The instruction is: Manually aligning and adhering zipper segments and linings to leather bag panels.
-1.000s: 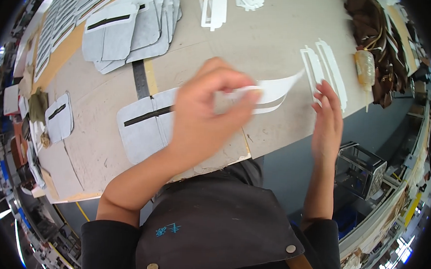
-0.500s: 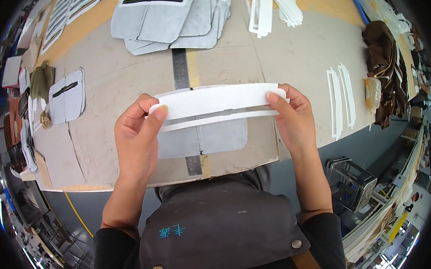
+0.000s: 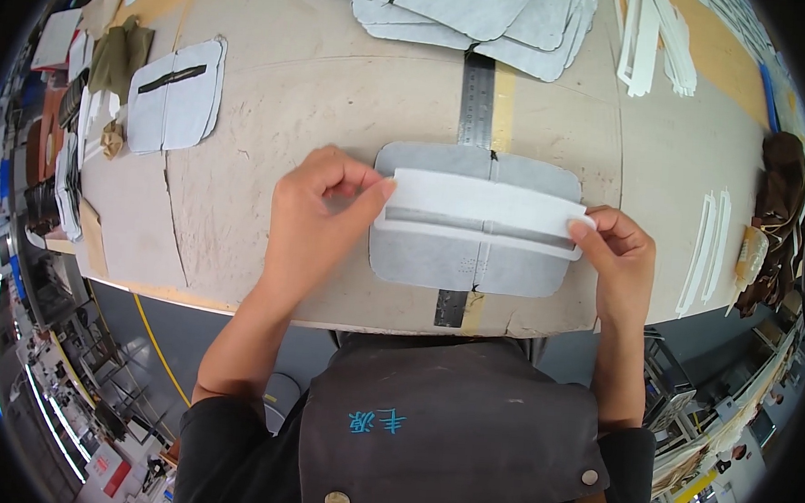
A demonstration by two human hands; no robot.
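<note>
A white strip with a long slot (image 3: 483,196) is stretched between my two hands, over a grey rounded panel (image 3: 429,267). My left hand (image 3: 318,215) pinches its left end between thumb and fingers. At the other end my right hand (image 3: 623,254) grips the strip's corner the same way. Through the slot the grey panel shows, with a seam down its middle. Under the panel runs a dark metal ruler (image 3: 477,101), beside a yellow tape strip (image 3: 503,111). Whether the white strip touches the panel all along, I cannot tell.
At the far side lies a stack of grey panels (image 3: 470,9). A grey panel with a black slot (image 3: 175,103) lies left, near olive cloth (image 3: 121,55). White slotted strips (image 3: 645,46) sit far right, with two narrow white strips (image 3: 705,249) nearer and brown material (image 3: 777,226) beyond.
My hands have lowered the white strip toward the grey panel, and the panel now shows above and below it. The whole view has shifted, so the table things appear elsewhere.
</note>
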